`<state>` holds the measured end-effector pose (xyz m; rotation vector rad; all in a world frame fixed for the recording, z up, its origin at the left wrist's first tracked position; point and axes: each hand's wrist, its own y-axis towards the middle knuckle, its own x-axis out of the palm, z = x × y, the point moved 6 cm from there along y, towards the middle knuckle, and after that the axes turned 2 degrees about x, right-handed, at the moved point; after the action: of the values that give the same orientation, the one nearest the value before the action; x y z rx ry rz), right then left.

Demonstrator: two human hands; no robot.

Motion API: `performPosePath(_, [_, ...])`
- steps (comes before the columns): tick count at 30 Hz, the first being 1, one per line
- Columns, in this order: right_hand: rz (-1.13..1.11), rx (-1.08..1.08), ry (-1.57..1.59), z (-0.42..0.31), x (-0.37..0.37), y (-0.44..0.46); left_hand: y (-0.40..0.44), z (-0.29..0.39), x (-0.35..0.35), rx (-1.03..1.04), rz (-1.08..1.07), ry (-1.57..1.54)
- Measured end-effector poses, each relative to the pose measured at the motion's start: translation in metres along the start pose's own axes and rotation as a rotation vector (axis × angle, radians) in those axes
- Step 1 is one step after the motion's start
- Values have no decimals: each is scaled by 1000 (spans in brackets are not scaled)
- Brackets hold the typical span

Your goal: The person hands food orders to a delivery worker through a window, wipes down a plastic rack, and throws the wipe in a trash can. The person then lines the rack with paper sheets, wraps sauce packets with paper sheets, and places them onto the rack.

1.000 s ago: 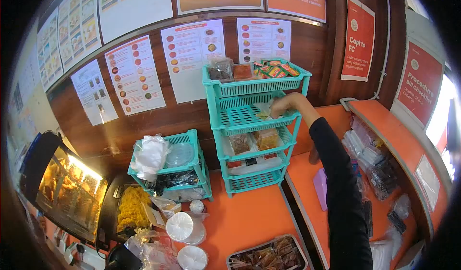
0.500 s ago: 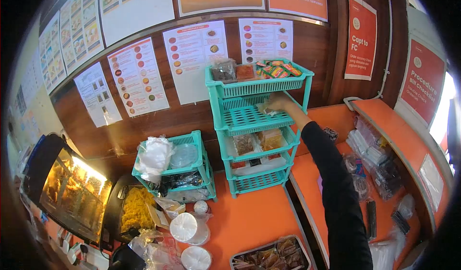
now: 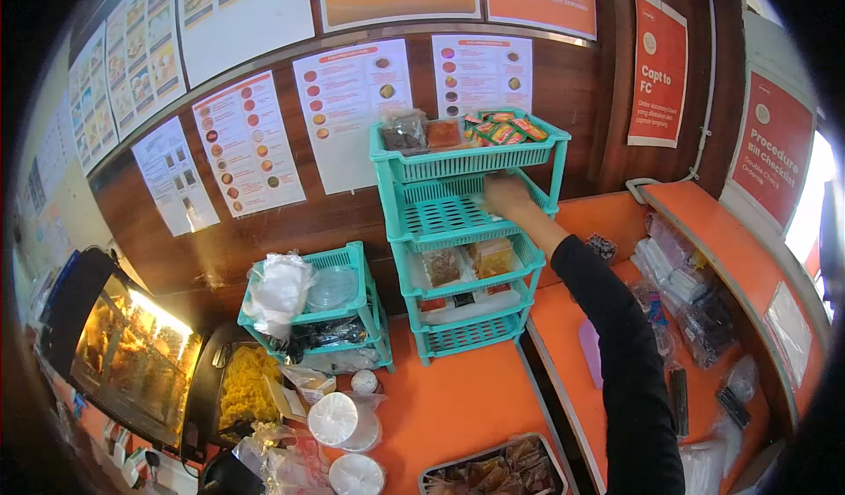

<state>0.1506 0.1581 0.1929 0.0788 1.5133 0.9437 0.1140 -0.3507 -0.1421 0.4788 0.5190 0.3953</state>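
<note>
- A bare right hand (image 3: 506, 196) in a black sleeve (image 3: 612, 345) reaches into the second tier of a five-tier turquoise rack (image 3: 475, 156); its fingers are blurred and partly hidden, and how far open they are cannot be told.
- One pale packet (image 3: 494, 217) shows at the fingers, near that tier's right edge; whether it is gripped is unclear.
- Two clear bags, one of dark contents (image 3: 404, 132), one of reddish (image 3: 444, 133), sit up top beside colorful sachets (image 3: 506, 129), too overlapped to count.
- Two round white containers (image 3: 334, 418) stand at the orange surface's (image 3: 440, 398) left; one tray (image 3: 493, 476) lies at its near edge.
</note>
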Motion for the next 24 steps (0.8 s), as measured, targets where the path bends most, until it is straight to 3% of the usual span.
performPosePath(1, [5,-78,98,-6,6,2,25,-6,4,310,99,16])
performPosePath(2, [7,-69,100,-12,-3,4,66,7,-6,224,121,61])
performPosePath(3, [-257,-83,144,-24,-6,4,113,21,-19,142,144,106])
performPosePath(4, [-520,-96,188,-35,-4,1,146,18,-27,134,24,157])
performPosePath(6, [-581,-114,300,-52,-17,0,226,40,-48,329,383,261])
performPosePath(7, [-648,-140,410,-62,-19,1,271,62,-62,269,319,226])
performPosePath(8, [-628,-199,387,-72,1,13,309,75,-74,325,390,319])
performPosePath(9, [-608,-254,365,-81,27,27,343,62,-79,253,442,97])
performPosePath(11, [-150,-181,276,-100,23,36,401,71,-88,267,475,-21])
performPosePath(13, [38,-111,372,-119,56,55,450,26,-84,278,351,-39])
performPosePath(14, [48,-104,366,-127,50,54,468,13,-75,278,239,-47])
performPosePath(17, [44,38,621,-135,24,53,467,26,-66,268,255,-138])
performPosePath(19, [-224,-98,580,-142,27,62,469,19,-68,355,359,-79])
performPosePath(20, [-325,-130,445,-140,26,62,471,17,-69,371,339,3])
performPosePath(22, [-220,-183,325,-122,34,67,475,16,-72,412,348,128])
performPosePath(24, [-108,-102,54,-80,37,67,478,15,-71,411,349,69])
